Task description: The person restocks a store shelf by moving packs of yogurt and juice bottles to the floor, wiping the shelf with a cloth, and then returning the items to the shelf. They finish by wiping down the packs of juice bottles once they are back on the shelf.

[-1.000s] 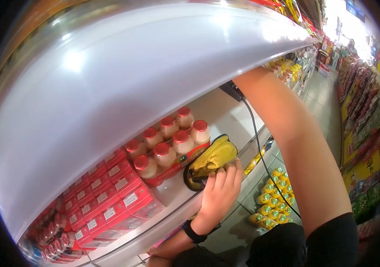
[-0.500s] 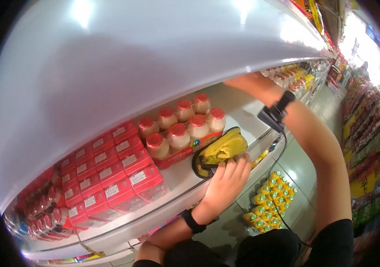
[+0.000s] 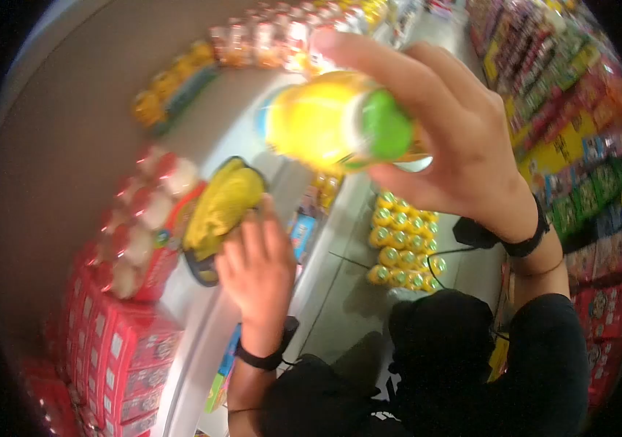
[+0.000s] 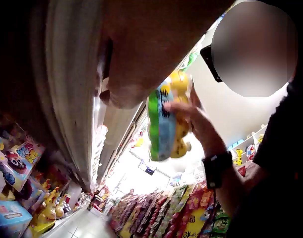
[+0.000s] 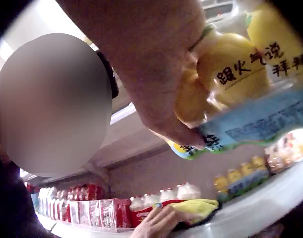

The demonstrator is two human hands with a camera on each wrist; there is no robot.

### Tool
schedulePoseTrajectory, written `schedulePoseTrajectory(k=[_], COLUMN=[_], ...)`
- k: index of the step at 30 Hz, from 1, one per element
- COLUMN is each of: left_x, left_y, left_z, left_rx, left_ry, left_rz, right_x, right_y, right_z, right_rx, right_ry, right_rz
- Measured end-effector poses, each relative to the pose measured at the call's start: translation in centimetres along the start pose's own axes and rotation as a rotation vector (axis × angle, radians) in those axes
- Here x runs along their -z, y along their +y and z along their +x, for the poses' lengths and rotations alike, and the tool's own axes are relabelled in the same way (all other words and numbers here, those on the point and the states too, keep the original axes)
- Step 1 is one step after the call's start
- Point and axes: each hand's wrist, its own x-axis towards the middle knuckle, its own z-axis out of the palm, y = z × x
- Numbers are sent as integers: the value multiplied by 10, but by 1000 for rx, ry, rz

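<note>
- Head view: the right hand [image 3: 464,138] is raised well apart from the other hand, its thumb and fingers curled round 1 pack of yellow bottles [image 3: 314,120], a bright green cap [image 3: 387,125] nearest its palm.
- Blur smears the pack there, so its bottle count cannot fairly be told.
- In the right wrist view, 1 digit of that hand touches the pack's blue band [image 5: 270,116]; black lettering [image 5: 225,75] crosses the yellow bottles beside it.
- The left hand [image 3: 260,262] lies palm down with its fingers loosely extended, touching the yellow cloth [image 3: 225,207] with dark edging but not gripping the pack.
- That cloth rests under and just beyond the left fingertips, on the pale shelf [image 3: 234,120].
- Just left of the cloth, near the left hand, stand red-capped bottles [image 3: 152,211]; the red cartons [image 3: 132,349] are further left and nearer the body.
- Beyond the left hand, further along the shelf, sit 1 more yellow pack [image 3: 176,87] and a row of pinkish bottles [image 3: 267,40].
- Below the right hand, yellow floor bottles [image 3: 402,237] stand grouped; hanging bags [image 3: 522,51] line the aisle to its right.
</note>
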Motion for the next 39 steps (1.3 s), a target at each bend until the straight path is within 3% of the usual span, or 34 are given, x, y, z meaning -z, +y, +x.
schedulePoseTrajectory(k=[2,4,8,12,18,24,25,26,28,29,32,35,36,38,39], left_x=[4,8,11,10,9,8,4,6,11,17,3,8,8,7,6], left_y=[-1,1,4,4,6,3,-2,-12,3,-4,3,-3,-2,-4,-4], left_z=[0,4,9,8,8,3,4,6,2,1,3,3,2,-1,-2], left_rx=[5,10,-36,-50,-69,-37,-83,-40,-51,13,-28,-12,-25,-11,-26], left_ry=[-11,-58,-6,-29,-30,-33,-5,3,-61,-69,-2,38,32,43,29], left_rz=[-46,-17,-26,24,61,88,65,110,35,54,83,78,79,73,67], right_x=[11,1,-25,-75,-139,-150,-143,-163,-123,-118,-69,-59,-66,-100,-133], right_y=[19,55,126,167,158,144,144,171,171,175,146,94,87,71,70], right_z=[-48,-107,-244,-376,-456,-447,-449,-417,-411,-319,-174,-40,-3,76,105], right_rx=[-274,-456,-1195,-1484,-1684,-1679,-1654,-1450,-1227,-1080,-754,-325,-135,125,147], right_ry=[-107,-62,-296,-429,-623,-618,-686,-582,-355,-239,80,155,101,79,55], right_rz=[-73,-99,-278,-253,-214,-103,-64,-115,-255,-233,128,336,282,347,350])
